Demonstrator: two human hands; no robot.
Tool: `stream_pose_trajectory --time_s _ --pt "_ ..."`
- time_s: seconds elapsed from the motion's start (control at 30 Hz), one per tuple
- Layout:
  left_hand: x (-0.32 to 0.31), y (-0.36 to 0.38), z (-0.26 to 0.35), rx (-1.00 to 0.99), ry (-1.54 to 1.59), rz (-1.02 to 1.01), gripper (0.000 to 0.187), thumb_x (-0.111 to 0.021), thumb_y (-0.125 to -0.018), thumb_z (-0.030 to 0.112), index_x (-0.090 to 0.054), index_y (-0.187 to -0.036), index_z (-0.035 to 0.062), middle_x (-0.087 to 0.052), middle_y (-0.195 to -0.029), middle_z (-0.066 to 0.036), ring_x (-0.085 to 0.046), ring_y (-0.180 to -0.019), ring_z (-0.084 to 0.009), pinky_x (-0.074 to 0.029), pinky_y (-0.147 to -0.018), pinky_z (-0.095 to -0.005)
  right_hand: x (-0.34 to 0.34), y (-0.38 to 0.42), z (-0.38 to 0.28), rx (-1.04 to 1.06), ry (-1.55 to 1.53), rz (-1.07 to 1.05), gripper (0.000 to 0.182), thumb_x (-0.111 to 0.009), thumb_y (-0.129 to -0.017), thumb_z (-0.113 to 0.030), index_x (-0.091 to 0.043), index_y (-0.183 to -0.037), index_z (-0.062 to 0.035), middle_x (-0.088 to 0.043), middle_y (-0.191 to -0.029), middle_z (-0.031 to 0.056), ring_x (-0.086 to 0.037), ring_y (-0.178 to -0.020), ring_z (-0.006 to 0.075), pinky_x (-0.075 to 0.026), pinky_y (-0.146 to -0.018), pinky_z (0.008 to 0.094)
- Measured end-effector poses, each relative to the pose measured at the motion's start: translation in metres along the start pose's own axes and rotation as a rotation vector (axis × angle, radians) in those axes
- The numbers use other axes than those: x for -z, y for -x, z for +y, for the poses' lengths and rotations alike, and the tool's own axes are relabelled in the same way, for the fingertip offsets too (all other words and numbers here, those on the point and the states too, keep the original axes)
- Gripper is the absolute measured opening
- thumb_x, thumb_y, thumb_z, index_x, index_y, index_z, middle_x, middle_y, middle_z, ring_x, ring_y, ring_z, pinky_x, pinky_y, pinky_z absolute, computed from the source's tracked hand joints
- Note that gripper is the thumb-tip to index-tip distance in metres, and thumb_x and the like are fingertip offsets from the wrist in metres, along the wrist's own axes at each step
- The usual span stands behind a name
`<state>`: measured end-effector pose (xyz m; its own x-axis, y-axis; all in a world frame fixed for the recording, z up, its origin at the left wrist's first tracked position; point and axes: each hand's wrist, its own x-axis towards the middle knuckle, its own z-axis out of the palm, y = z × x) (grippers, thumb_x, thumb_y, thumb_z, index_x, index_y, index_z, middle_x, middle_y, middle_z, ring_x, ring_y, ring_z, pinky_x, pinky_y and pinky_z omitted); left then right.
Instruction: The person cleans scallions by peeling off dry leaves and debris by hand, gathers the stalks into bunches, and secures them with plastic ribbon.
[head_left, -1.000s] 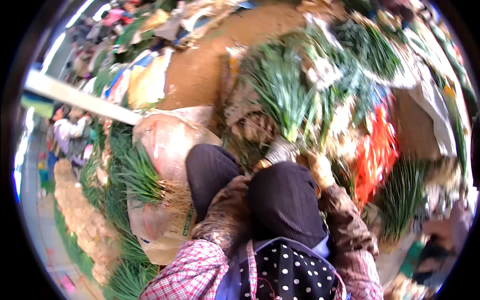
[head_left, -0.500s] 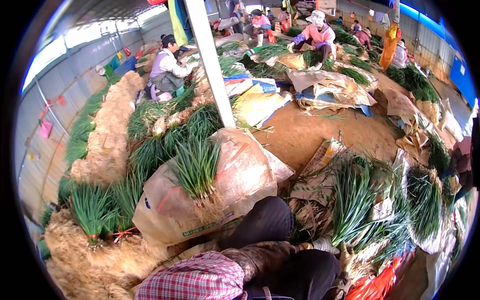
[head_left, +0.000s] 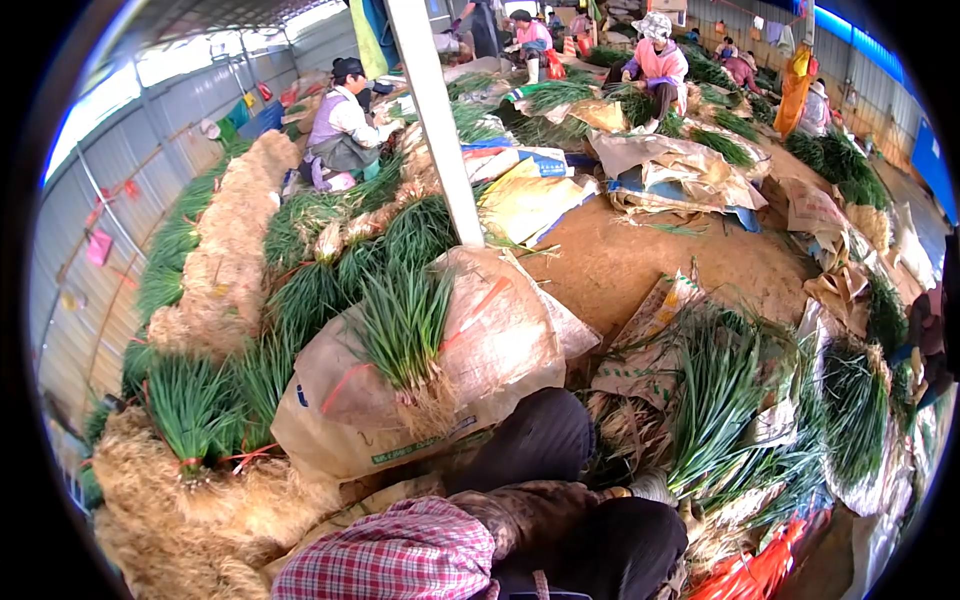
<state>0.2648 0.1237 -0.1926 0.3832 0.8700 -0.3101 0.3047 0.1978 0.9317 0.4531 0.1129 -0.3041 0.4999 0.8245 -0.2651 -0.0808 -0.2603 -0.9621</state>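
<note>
My left arm, in a plaid and brown patterned sleeve, crosses my lap to the right. My left hand [head_left: 652, 487], in what looks like a pale glove, is at the root end of a loose pile of scallions [head_left: 715, 400]; its fingers are hidden. Beyond my knee, part of my right hand [head_left: 691, 516] shows close to the same pile, and its grip cannot be made out. In front of me, a bunch of scallions [head_left: 405, 330] with pale roots lies on a sack-covered mound [head_left: 510, 345], touched by neither hand.
Tied scallion bundles [head_left: 190, 405] and a long row of roots [head_left: 225, 255] line the left. A white post [head_left: 435, 120] rises beyond the mound. Red plastic strips [head_left: 755, 565] lie at lower right, more scallions [head_left: 852, 405] at right. Several co-workers sit farther back, one [head_left: 340, 125] at left.
The whole view has shifted slightly right and a little down at the left. My right hand shows less beside the knee. The bunch on the mound stays in place.
</note>
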Motion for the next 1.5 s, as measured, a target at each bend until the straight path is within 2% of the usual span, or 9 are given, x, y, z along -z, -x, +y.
stream_pose_trajectory --time_s 0.13,0.53,0.77,0.87,0.97,1.1,1.13,1.3,1.5 --pt "0.001 -0.001 -0.001 0.016 0.021 0.007 0.031 -0.075 -0.073 0.014 -0.064 -0.100 0.0055 -0.065 -0.088 -0.008 -0.061 -0.075 -0.0207 -0.048 -0.066 -0.0372 -0.014 0.033 -0.053 0.046 0.357 -0.030 0.011 -0.066 -0.078 -0.004 -0.064 -0.087 0.0025 -0.065 -0.076 0.0069 -0.055 -0.066 0.0138 -0.046 -0.060 0.0281" --pt "0.004 -0.002 -0.006 0.014 0.120 0.019 0.030 -0.075 -0.073 0.013 -0.064 -0.100 0.0056 -0.066 -0.090 -0.008 -0.061 -0.075 -0.0218 -0.048 -0.067 -0.0384 0.049 0.054 0.039 0.065 0.848 -0.309 0.011 -0.062 -0.076 -0.008 -0.064 -0.080 0.0027 -0.064 -0.073 0.0179 -0.060 -0.061 0.0300 -0.049 -0.058 0.0409" --pt "0.010 0.006 -0.005 0.111 0.299 -0.001 0.029 -0.075 -0.073 0.012 -0.064 -0.100 0.0057 -0.066 -0.091 -0.008 -0.061 -0.076 -0.0225 -0.048 -0.069 -0.0390 0.175 0.146 0.183 0.270 1.124 -0.447 0.013 -0.062 -0.075 -0.010 -0.064 -0.078 0.0025 -0.064 -0.073 0.0208 -0.061 -0.062 0.0348 -0.049 -0.059 0.0436" --pt "0.023 0.014 0.012 0.288 0.459 0.019 0.029 -0.075 -0.073 0.011 -0.064 -0.100 0.0057 -0.066 -0.091 -0.009 -0.062 -0.076 -0.0228 -0.048 -0.069 -0.0393 0.127 0.162 0.010 0.012 1.276 -0.641 0.029 -0.063 -0.073 -0.031 -0.066 -0.074 -0.0023 -0.063 -0.073 0.0213 -0.063 -0.071 0.0371 -0.051 -0.065 0.0448" --pt "0.022 0.016 0.025 0.395 0.551 0.034 0.029 -0.074 -0.073 0.011 -0.065 -0.100 0.0058 -0.066 -0.091 -0.009 -0.062 -0.076 -0.0231 -0.048 -0.069 -0.0396 0.115 0.151 -0.039 0.075 1.315 -0.432 0.043 -0.069 -0.073 -0.031 -0.059 -0.108 -0.0086 -0.063 -0.098 0.0179 -0.062 -0.090 0.0339 -0.050 -0.076 0.0413" --pt "0.020 0.014 0.034 0.454 0.571 0.034 0.029 -0.074 -0.073 0.010 -0.065 -0.100 0.0058 -0.066 -0.092 -0.009 -0.062 -0.077 -0.0235 -0.048 -0.070 -0.0400 0.100 0.108 -0.053 0.373 1.028 -0.122 0.027 -0.061 -0.082 -0.016 -0.058 -0.108 -0.0077 -0.060 -0.065 0.0088 -0.060 -0.059 0.0283 -0.048 -0.056 0.0343" --pt "0.018 0.013 0.035 0.468 0.567 0.033 0.029 -0.074 -0.073 0.010 -0.065 -0.099 0.0058 -0.066 -0.092 -0.009 -0.062 -0.077 -0.0236 -0.048 -0.070 -0.0401 0.093 0.098 -0.062 0.335 0.963 -0.092 0.024 -0.059 -0.082 -0.023 -0.058 -0.103 -0.0109 -0.062 -0.068 0.0138 -0.062 -0.069 0.0334 -0.048 -0.063 0.0447" --pt "0.008 0.009 0.041 0.528 0.547 0.037 0.028 -0.074 -0.073 0.009 -0.065 -0.099 0.0059 -0.066 -0.093 -0.009 -0.062 -0.077 -0.0240 -0.048 -0.071 -0.0405 0.064 0.055 -0.049 -0.022 1.036 -0.265 0.032 -0.067 -0.077 -0.040 -0.069 -0.085 -0.0097 -0.066 -0.082 0.0175 -0.064 -0.082 0.0334 -0.050 -0.074 0.0392" --pt "-0.003 0.003 0.038 0.471 0.602 -0.057 0.032 -0.075 -0.073 0.007 -0.063 -0.103 0.0052 -0.065 -0.096 -0.007 -0.064 -0.074 -0.0156 -0.053 -0.056 -0.0246 0.041 0.086 -0.072 0.203 1.016 -0.168 0.032 -0.067 -0.079 -0.039 -0.066 -0.081 -0.0076 -0.064 -0.068 0.0120 -0.063 -0.063 0.0277 -0.049 -0.059 0.0366"
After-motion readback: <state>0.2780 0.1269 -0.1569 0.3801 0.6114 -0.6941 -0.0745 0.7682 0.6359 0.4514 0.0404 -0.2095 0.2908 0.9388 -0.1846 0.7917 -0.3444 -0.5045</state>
